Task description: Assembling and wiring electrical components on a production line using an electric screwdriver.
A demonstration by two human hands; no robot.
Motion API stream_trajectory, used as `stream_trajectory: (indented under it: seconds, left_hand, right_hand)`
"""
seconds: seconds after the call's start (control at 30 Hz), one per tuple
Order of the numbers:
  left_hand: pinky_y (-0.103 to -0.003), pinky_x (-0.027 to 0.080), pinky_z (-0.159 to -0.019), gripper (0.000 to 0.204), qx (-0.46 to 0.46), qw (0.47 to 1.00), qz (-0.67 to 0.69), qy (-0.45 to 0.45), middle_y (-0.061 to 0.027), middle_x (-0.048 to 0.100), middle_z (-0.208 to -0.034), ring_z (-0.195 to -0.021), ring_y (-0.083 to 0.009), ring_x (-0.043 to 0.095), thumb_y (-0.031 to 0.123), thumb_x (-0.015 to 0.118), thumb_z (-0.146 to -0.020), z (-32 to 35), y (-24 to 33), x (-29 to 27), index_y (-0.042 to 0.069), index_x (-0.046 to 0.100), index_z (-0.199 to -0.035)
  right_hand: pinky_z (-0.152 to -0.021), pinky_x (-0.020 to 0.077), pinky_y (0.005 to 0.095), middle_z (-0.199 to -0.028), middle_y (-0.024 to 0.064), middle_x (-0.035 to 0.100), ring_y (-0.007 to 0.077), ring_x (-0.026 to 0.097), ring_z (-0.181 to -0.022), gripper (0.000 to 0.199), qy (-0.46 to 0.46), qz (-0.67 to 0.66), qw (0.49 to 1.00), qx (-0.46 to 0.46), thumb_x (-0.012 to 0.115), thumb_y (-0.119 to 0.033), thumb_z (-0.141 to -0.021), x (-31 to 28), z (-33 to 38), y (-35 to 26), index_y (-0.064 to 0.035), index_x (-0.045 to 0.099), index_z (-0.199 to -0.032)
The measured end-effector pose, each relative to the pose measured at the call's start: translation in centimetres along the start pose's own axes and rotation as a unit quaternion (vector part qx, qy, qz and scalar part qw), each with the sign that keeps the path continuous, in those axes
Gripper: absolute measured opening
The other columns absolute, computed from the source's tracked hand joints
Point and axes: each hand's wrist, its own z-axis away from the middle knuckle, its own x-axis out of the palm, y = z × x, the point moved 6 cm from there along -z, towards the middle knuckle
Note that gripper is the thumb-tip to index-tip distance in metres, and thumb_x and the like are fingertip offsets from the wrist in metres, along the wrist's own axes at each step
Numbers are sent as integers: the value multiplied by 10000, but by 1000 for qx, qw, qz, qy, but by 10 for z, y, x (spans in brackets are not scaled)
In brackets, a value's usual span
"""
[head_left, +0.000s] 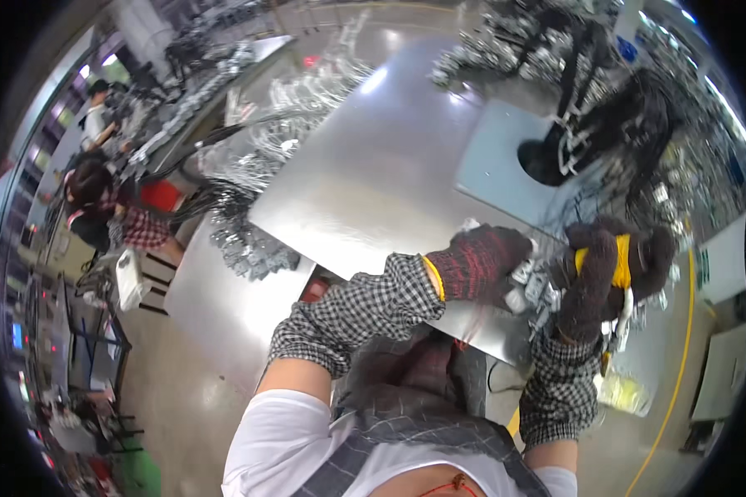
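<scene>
Far left: a seated person in a checked top (137,224) works at a side bench, well apart from the wearer's hands.
Left heap: a spill of pale grey wire harnesses (249,240) hangs over the left edge of the table, with more of the same strewn further back.
Table: a wide bare steel table (373,166), glossy under the lights; a grey mat (497,161) lies on its far right part under a black stand.
Left hand: gloved in dark red knit, the left hand (477,265) lies curled at the near right edge of the table, fingers drawn together against the bundle.
Bundle: a clump of small white connectors on wires (532,286) sits between the two hands at the near right corner of the table, touching both gloves.
Right hand: the right hand (601,277), in a dark brown glove with a yellow band, is closed around the right part of the bundle; the fisheye blur leaves it unclear how many strands it grips.
Handling: probably light and limp, the wires floppy and prone to tangle, the plastic connectors hard and a bit slick against knit gloves.
Where to hold: best gathered by the wire run just behind the connectors, one hand each side, so that nothing dangles or snags.
</scene>
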Motion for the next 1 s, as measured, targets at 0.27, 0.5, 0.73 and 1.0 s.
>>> stream_trajectory:
  seconds: [0.27,0.5,0.73,1.0]
  left_hand:
    - [-460,458,-932,548,-214,969,-49,-109,-160,599,-1230,-1115,-327,582,424,680,-801,29,-60,-30,120,565,-1242]
    - [-472,489,-874,495,-144,990,-4,-8,-133,555,-1191,-1065,-336,598,296,736,-781,26,-66,-34,177,560,-1228]
    - [-428,507,-853,606,-1,993,79,90,-119,527,-1096,-970,-338,593,241,833,-688,43,-23,-55,190,569,-1232]
    - [-352,507,-933,685,-72,918,382,77,-114,626,-1175,-1085,-225,624,177,878,-671,53,-25,-23,66,562,-1269]
  right_hand:
    - [-714,528,413,-1038,211,608,303,618,-861,510,-286,-473,786,277,560,-438,-894,37,-30,-12,-22,514,-1187]
    - [-853,527,485,-1122,243,590,369,625,-999,603,-347,-665,542,378,533,-546,-893,46,-18,-21,-2,552,-1152]
    - [-641,551,268,-1003,120,636,169,635,-789,474,-11,-333,927,170,592,-110,-953,16,3,6,-121,384,-1379]
    - [-471,498,244,-905,108,625,153,611,-621,518,-8,-151,988,-18,600,-99,-934,34,-9,-52,-103,353,-1389]
